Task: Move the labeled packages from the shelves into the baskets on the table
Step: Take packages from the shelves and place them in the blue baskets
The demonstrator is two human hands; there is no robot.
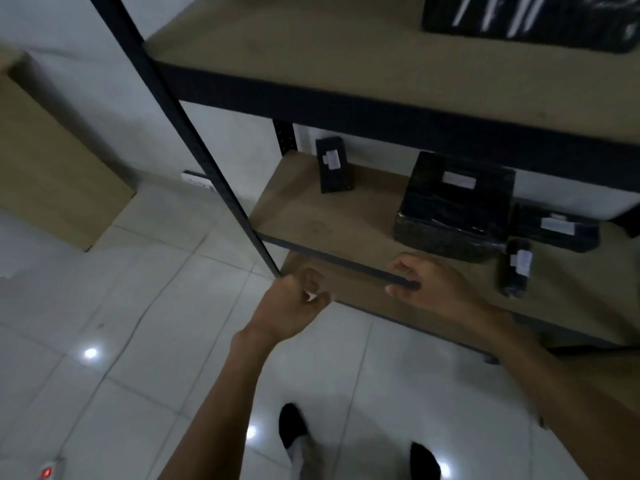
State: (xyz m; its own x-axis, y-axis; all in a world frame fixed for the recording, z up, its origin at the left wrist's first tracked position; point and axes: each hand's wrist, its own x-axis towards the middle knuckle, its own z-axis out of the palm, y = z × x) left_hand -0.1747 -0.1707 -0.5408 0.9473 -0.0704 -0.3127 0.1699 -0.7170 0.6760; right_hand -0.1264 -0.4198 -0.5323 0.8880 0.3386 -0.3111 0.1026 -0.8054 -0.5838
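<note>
Left hand [294, 301] loosely curled, looks empty. Right hand [429, 287] curled at the shelf rail [329, 258]; can't tell if it grips it. Small wrapped package [515, 268] lies on the shelf just right of it. Probably light with slick film, so pinch across its sides. Big box [453, 209] behind likely needs both hands.

There are five black packages: one [530, 19] on the top board, and four with a white label on the board below, namely a small upright one [334, 164], a big box [453, 206], a flat one [557, 230] and a small roll [515, 268]. Three shelf boards [311, 64] are seen. There are also two hands, the left hand [294, 303] and the right hand [433, 285], two dark shoes [291, 424] and one cardboard box [52, 168].
</note>
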